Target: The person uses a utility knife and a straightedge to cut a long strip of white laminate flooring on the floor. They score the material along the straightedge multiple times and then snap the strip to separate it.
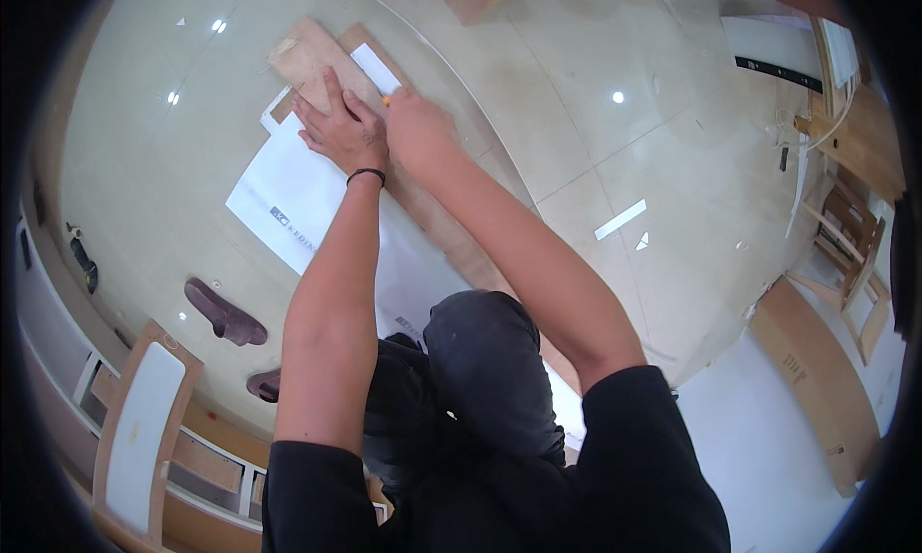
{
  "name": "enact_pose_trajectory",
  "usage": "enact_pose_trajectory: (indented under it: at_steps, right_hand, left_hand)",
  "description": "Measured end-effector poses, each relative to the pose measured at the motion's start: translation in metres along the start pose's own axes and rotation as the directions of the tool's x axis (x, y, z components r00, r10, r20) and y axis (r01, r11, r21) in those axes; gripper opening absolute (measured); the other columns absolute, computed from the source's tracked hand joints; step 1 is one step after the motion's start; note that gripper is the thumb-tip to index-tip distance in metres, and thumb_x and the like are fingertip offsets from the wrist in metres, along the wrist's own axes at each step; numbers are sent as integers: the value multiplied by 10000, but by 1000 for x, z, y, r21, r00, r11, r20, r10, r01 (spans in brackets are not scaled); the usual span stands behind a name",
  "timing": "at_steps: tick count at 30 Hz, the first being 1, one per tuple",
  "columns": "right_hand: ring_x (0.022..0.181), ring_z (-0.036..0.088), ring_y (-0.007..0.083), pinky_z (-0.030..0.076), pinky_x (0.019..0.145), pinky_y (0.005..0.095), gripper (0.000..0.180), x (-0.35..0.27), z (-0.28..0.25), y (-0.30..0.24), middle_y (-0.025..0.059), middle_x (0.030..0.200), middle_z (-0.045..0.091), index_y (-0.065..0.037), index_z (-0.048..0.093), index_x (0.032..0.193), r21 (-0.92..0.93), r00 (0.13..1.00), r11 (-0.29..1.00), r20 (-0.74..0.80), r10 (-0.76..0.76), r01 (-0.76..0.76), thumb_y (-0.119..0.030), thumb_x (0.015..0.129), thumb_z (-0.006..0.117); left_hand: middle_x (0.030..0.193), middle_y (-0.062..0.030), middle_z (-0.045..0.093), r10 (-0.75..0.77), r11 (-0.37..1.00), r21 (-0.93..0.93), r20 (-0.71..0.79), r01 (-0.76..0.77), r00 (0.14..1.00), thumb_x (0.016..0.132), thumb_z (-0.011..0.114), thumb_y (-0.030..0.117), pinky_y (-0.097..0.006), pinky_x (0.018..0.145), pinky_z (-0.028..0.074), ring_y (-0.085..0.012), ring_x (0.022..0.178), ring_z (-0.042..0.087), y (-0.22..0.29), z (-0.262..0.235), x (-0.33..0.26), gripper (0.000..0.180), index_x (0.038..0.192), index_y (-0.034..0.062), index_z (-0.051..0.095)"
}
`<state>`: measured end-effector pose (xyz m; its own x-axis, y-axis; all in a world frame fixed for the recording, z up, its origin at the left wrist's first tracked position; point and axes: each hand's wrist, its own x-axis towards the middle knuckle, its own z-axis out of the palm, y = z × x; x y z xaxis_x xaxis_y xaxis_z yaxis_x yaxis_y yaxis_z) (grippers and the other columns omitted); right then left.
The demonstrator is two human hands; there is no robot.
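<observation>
A person's left hand (348,135) lies flat, fingers spread, on a tan, rectangular wooden board (312,53) that extends beyond the fingertips. Just beside the board's right edge, the right hand (420,128) curls tightly around a small orange object (387,100), mostly hidden.

Brown slipper (223,313) on tiled floor (144,226)

Tan rectangular board (320,55): wood-look, smooth, matt. Large white printed sheet (288,193): smooth, paper or thin film, can't tell which. Pale cream floor tiles (567,82): glossy, mirroring lamps. Black short-sleeved shirt (634,457): matt cloth. Brown oblong carton (816,390): matt cardboard. Brown slipper (223,313): smooth, matt.
</observation>
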<state>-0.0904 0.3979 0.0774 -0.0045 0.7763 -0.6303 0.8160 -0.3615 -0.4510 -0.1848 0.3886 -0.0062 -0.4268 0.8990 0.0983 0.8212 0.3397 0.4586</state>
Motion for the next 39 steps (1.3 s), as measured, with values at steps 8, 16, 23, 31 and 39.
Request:
enact_pose_trajectory:
  at_steps: [8,16,23,31,39]
  right_hand:
    - [840,683,424,546,718,506,230,-103,10,90,265,884,680,16,482,1047,-78,995,997,97,17,-9,-204,984,465]
    - [728,683,421,547,611,510,185,-147,33,139,255,808,675,13,441,1028,-120,999,992,35,-22,26,-163,974,465]
    - [674,665,421,529,568,503,245,-171,45,154,239,784,671,-17,449,1042,-52,999,999,-41,-4,2,-236,970,529]
    - [929,634,393,512,758,457,394,-375,118,271,214,995,618,-30,474,1180,245,976,962,-145,161,-122,-258,917,659]
    - [1000,607,387,492,828,446,506,-412,157,339,203,1067,591,-3,459,1182,289,958,955,-247,144,-69,-262,852,742]
  left_hand:
    - [1535,-267,270,40,999,35,-19,-39,999,1002,410,337,-606,1148,116,-379,1465,207,-1,3,-3,476,1477,332,437]
    - [1539,-259,255,74,997,17,-25,-74,997,1007,398,361,-604,1152,111,-357,1462,210,-2,3,-1,471,1475,333,435]
    - [1504,-241,317,109,993,58,-64,-105,992,1005,385,381,-602,1127,168,-358,1434,253,-4,6,2,458,1455,344,461]
    - [1418,-253,409,106,992,76,-72,-101,992,979,409,423,-587,1057,266,-371,1321,395,-13,11,7,482,1450,338,472]
    - [1387,-244,446,202,966,187,-113,-179,973,969,423,453,-575,964,396,-397,1249,462,-29,11,12,567,1446,147,425]
